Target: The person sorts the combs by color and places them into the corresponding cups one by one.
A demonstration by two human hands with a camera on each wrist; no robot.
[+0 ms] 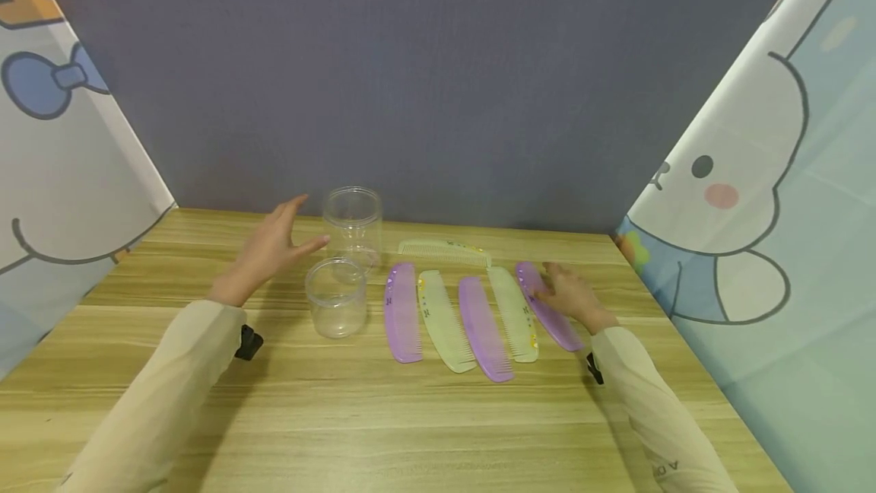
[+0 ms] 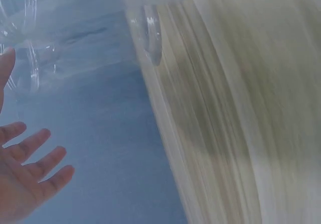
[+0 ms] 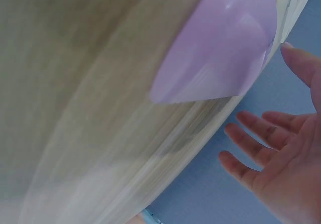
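Tabletop [image 1: 383, 432] with a wood grain carries everything within reach, in front of a dark backdrop [image 1: 411, 82]. Over it, 2 hands are out and neither grasps anything. The left hand [image 1: 267, 249] has its fingers spread and its thumb beside the taller clear container [image 1: 352, 223]; whether they touch, I cannot tell. The right hand [image 1: 573, 295] is loose, its fingers extended just above or against the rightmost purple comb [image 1: 557, 323]; contact there is also unclear.

A shorter clear container [image 1: 338, 318] stands upright in front of the taller 1, and nothing shows inside either.

All 6 combs lie on the wood to the right of the containers. From the left, the row runs purple comb [image 1: 402, 314], green comb [image 1: 443, 321], purple comb [image 1: 484, 329], green comb [image 1: 515, 316], then the purple comb near the right hand. The remaining green comb [image 1: 445, 252] lies crosswise behind them.

As for progress, my judgement is tentative: the combs look set out in alternating colours, none is lifted, and the handling seems barely begun or paused.
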